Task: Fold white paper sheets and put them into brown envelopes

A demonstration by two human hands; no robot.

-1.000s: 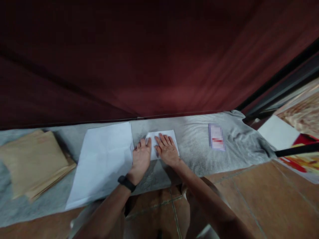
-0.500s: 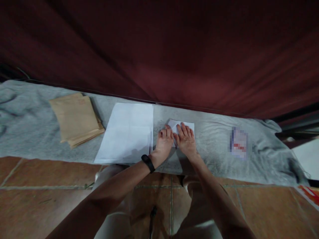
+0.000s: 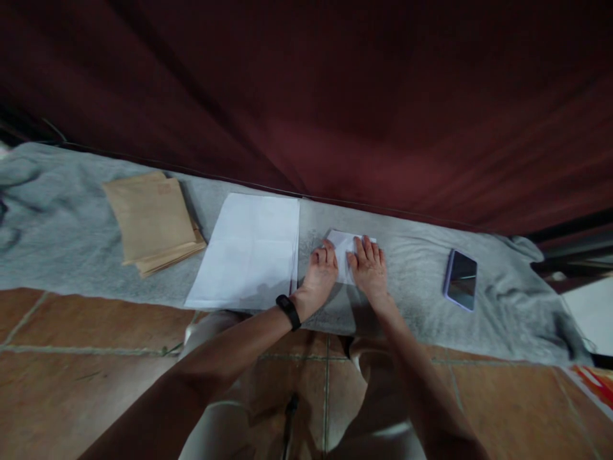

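A small folded white paper (image 3: 343, 241) lies on the grey cloth in front of me, partly covered by both hands. At its left edge is my left hand (image 3: 322, 271), closed with the fingers curled in and the thumb side against the paper. Flat on the right part of the paper rests my right hand (image 3: 370, 271), its fingers stretched out and slightly spread. A stack of larger white paper sheets (image 3: 249, 249) lies just left of my left hand, with a crease visible across the top sheet.
Brown paper envelopes (image 3: 153, 220) are piled on the grey cloth (image 3: 57, 223) at the left. A phone (image 3: 461, 280) in a purple case lies to the right. Behind the narrow cloth-covered surface hangs a dark red curtain (image 3: 306, 128). Tiled floor (image 3: 96, 383) shows below.
My right hand has slid a little to the right over the paper, and the gap between my hands has widened. The view has shifted slightly.
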